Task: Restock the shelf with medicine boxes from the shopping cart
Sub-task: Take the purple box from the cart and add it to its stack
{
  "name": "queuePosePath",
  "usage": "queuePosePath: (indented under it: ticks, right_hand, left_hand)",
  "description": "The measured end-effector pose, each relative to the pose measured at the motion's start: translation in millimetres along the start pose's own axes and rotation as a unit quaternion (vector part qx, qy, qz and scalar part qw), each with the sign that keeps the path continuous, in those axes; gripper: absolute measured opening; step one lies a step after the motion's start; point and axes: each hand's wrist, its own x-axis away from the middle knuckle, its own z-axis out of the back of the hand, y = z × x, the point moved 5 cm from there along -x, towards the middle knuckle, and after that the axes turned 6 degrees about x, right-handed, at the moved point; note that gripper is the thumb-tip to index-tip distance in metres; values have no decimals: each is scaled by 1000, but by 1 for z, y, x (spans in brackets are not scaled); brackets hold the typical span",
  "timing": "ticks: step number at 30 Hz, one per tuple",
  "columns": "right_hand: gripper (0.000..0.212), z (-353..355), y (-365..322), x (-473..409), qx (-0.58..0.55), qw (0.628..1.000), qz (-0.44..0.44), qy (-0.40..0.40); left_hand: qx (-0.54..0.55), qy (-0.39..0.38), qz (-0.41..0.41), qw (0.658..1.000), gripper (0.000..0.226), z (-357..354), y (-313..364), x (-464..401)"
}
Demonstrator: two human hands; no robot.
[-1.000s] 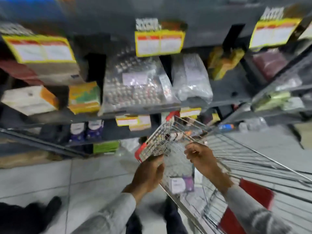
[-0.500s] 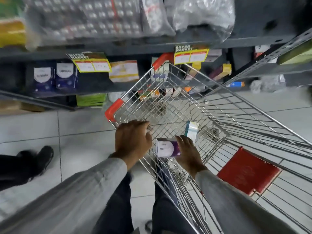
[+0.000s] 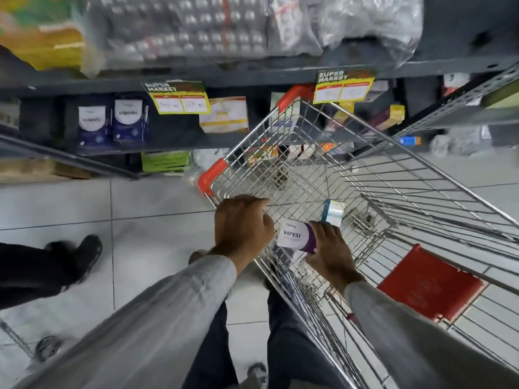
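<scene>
Reaching down into the wire shopping cart [image 3: 393,175], the right hand [image 3: 330,254] has its grip clamped on a white and purple medicine box [image 3: 296,237] whose face reads "vtrest", with a smaller line of print above it too blurred to make out. Just beyond that hand, inside the cart, a second white box with a teal edge [image 3: 332,210] stands on end. The left hand [image 3: 243,223] is curled closed over the cart's near rim, beside an orange corner guard [image 3: 212,175]. A red flap [image 3: 429,286] lies across the cart's wire at the right. The grey shelf [image 3: 252,75] faces the cart, and two yellow price tags hang from its edge, one at the left [image 3: 179,96] and one at the right [image 3: 344,85], each headed "SUPER MARKET"; the handwritten figures below are not legible. On the level beneath, two dark blue boxes [image 3: 112,122] stand side by side, the right one seeming to read "vilenda". Clear bags of blister packs [image 3: 182,26] fill the level above. A second person's black shoe [image 3: 81,252] rests on the tiled floor [image 3: 157,200] at the left.
</scene>
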Motion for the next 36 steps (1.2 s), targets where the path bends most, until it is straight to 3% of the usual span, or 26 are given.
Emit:
queuePosePath:
  ticks: [3, 7, 12, 16, 19, 23, 25, 29, 32, 36]
  right_hand:
    - [89, 45, -12, 22, -8, 999, -21, 34]
    - [96, 127, -38, 57, -7, 996, -44, 81]
    - [95, 243, -82, 104, -24, 975, -10, 219]
    - [96, 336, -123, 137, -20, 935, 34, 353]
    - [93, 401, -157, 154, -31, 908, 64, 412]
    - [89, 482, -201, 162, -75, 873, 134, 463]
    - [91, 523, -223, 158, -83, 860, 163, 476]
    - [99, 597, -263, 131, -98, 860, 180, 468]
    - [87, 634, -279, 96, -114, 880, 170, 429]
    - [80, 649, -278, 56, -127, 895, 158, 398]
  left_hand:
    - [30, -33, -14, 999, 44, 9, 5, 8]
    - [194, -50, 8, 980, 45, 53, 9, 21]
    - [319, 70, -47, 944, 40, 161, 25, 31]
    - [384, 175, -163, 892, 38, 278, 37, 43]
    - [337, 312, -241, 855, 34, 370, 36, 49]
    - [245, 433, -238, 834, 31, 458, 20, 44]
    - [181, 429, -228, 855, 32, 483, 19, 26]
    - [62, 332, -208, 918, 33, 502, 37, -12]
    - [26, 334, -205, 920, 32, 503, 49, -24]
    - [-33, 336, -182, 923, 61, 493, 45, -36]
